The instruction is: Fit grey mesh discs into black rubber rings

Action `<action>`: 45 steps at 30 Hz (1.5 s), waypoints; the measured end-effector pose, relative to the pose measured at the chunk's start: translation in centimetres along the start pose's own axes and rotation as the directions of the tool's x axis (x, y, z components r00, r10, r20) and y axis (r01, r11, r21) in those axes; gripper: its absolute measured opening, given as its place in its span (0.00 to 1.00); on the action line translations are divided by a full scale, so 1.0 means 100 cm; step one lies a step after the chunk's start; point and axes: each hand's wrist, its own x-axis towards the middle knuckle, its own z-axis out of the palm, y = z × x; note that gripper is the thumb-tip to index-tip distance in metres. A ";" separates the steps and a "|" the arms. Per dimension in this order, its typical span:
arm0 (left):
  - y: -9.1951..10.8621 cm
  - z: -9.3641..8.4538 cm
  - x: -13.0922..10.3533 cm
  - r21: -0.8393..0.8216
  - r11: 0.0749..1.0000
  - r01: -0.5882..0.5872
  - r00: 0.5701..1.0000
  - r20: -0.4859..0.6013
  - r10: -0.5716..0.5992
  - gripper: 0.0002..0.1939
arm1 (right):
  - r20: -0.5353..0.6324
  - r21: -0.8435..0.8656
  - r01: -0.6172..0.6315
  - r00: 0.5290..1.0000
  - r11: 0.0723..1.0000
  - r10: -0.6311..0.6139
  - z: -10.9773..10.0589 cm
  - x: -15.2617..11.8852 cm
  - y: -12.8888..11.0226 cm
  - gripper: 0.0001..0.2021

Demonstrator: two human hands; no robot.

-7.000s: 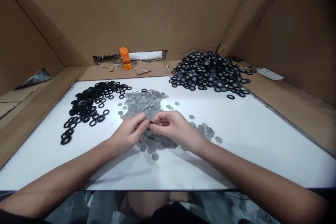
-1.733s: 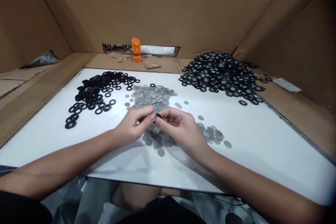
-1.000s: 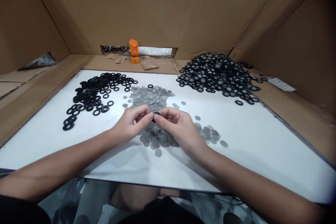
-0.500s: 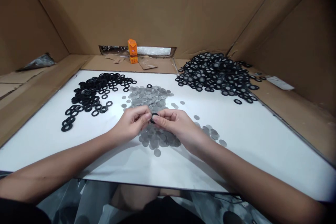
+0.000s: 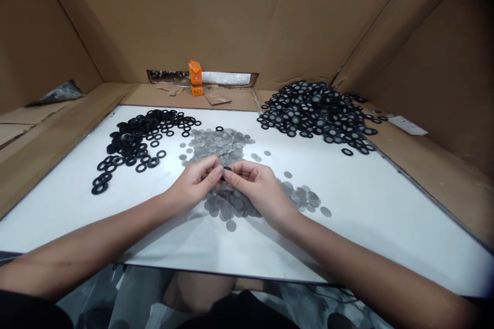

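A black ring [image 5: 227,170] is pinched between the fingertips of my left hand [image 5: 198,180] and my right hand [image 5: 257,185], which nearly touch. Whether a disc sits in it is hidden. Thin grey discs [image 5: 216,144] lie in a pile behind and below my hands, with more scattered discs [image 5: 304,198] to the right. Black rings with open centres [image 5: 131,139] are heaped at the left. At the back right rises a larger heap of black rings with grey centres [image 5: 312,110]. One loose ring [image 5: 219,128] rests on the far edge of the disc pile.
Cardboard walls [image 5: 216,15] enclose the white table [image 5: 370,216] at the back and sides. An orange carton [image 5: 195,74] stands by a slot in the back wall. On the right ledge lies a white label [image 5: 407,125], and clear plastic [image 5: 57,93] shows at the left.
The view has shifted slightly. My right hand has turned a little around the ring, and less of the ring shows between my fingers. Both hands remain in nearly the same place.
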 end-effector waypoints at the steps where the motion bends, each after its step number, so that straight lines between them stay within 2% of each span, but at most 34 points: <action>1: 0.001 0.000 0.000 0.048 0.999 -0.017 1.000 -0.013 0.018 0.18 | -0.002 -0.007 0.007 1.000 1.000 -0.007 0.001 0.000 0.001 0.10; 5: 0.005 0.003 -0.002 0.182 0.979 -0.093 0.989 -0.096 0.111 0.17 | -0.014 -0.048 0.040 0.999 0.998 -0.041 0.001 0.000 0.002 0.09; 10: 0.008 0.008 -0.006 0.158 0.978 -0.133 0.972 -0.170 0.160 0.16 | -0.023 -0.086 0.099 0.995 0.991 -0.101 0.001 -0.002 0.002 0.07; 12: 0.008 0.007 -0.005 0.160 0.976 -0.146 0.975 -0.145 0.169 0.17 | -0.007 -0.081 0.102 0.995 0.991 -0.103 0.001 -0.002 0.003 0.07; 15: 0.008 0.001 -0.003 0.281 0.937 -0.210 0.975 -0.015 0.223 0.16 | 0.008 -0.099 0.112 0.994 0.989 -0.112 0.001 -0.002 0.006 0.06; 18: 0.006 -0.005 -0.001 0.407 0.851 -0.332 0.939 0.055 0.341 0.16 | -0.008 -0.126 0.112 0.993 0.986 -0.114 0.000 -0.002 0.008 0.06; 22: 0.004 -0.002 0.000 0.470 0.765 -0.439 0.860 -0.028 0.510 0.17 | -0.051 -0.115 0.098 0.993 0.989 -0.105 0.004 -0.004 0.005 0.06; 26: 0.005 0.007 -0.003 0.484 0.757 -0.439 0.822 -0.124 0.556 0.17 | -0.081 -0.093 0.124 0.988 0.988 -0.131 0.010 -0.009 0.000 0.04; 29: 0.008 0.011 -0.005 0.446 0.795 -0.412 0.834 -0.166 0.526 0.17 | -0.087 -0.118 0.156 0.982 0.981 -0.167 0.011 -0.011 -0.003 0.04; 32: 0.010 0.011 -0.005 0.335 0.879 -0.339 0.895 -0.172 0.411 0.18 | -0.071 -0.128 0.168 0.981 0.977 -0.178 0.009 -0.011 -0.003 0.04; 35: 0.010 0.006 -0.005 0.250 0.926 -0.284 0.942 -0.108 0.318 0.17 | -0.054 -0.126 0.174 0.982 0.977 -0.182 0.007 -0.010 -0.002 0.04; 37: 0.009 0.002 -0.004 0.302 0.907 -0.294 0.943 -0.061 0.327 0.14 | -0.052 -0.142 0.189 0.979 0.972 -0.198 0.006 -0.009 0.000 0.04; 41: 0.005 -0.002 -0.003 0.507 0.772 -0.385 0.890 -0.019 0.456 0.12 | -0.061 -0.219 0.227 0.967 0.949 -0.245 0.004 -0.009 0.003 0.03; 45: 0.003 -0.001 -0.004 0.557 0.685 -0.469 0.810 -0.039 0.585 0.12 | -0.057 -0.228 0.223 0.969 0.948 -0.241 0.005 -0.011 0.002 0.03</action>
